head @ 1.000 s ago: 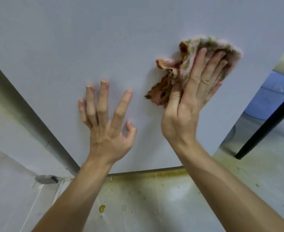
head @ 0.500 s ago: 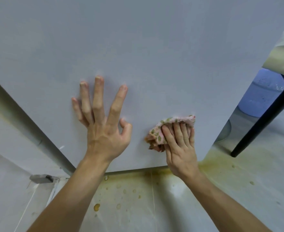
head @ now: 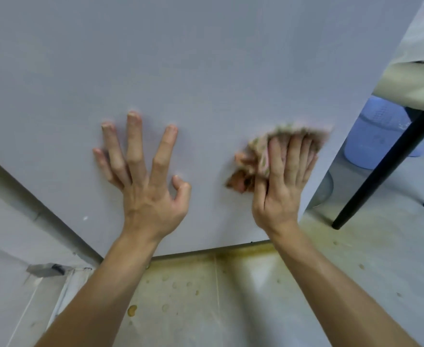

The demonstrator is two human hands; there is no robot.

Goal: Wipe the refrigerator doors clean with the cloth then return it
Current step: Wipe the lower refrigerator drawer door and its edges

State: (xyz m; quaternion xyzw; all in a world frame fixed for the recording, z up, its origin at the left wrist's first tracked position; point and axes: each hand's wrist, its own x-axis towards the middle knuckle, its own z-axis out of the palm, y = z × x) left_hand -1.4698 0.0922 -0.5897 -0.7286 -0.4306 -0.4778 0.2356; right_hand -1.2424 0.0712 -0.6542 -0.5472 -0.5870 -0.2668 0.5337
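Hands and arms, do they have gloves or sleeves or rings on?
No. The left hand and the right hand are bare: no gloves, and no rings that I can see. Both forearms are bare too, with no sleeves, watch or bracelet in view.

The cloth point(head: 256, 156) is smeared with blur, and most of it is hidden under the right hand point(head: 281, 191). Right of that hand, a blue bucket point(head: 371, 131) is partly covered by a black leg point(head: 388, 169).
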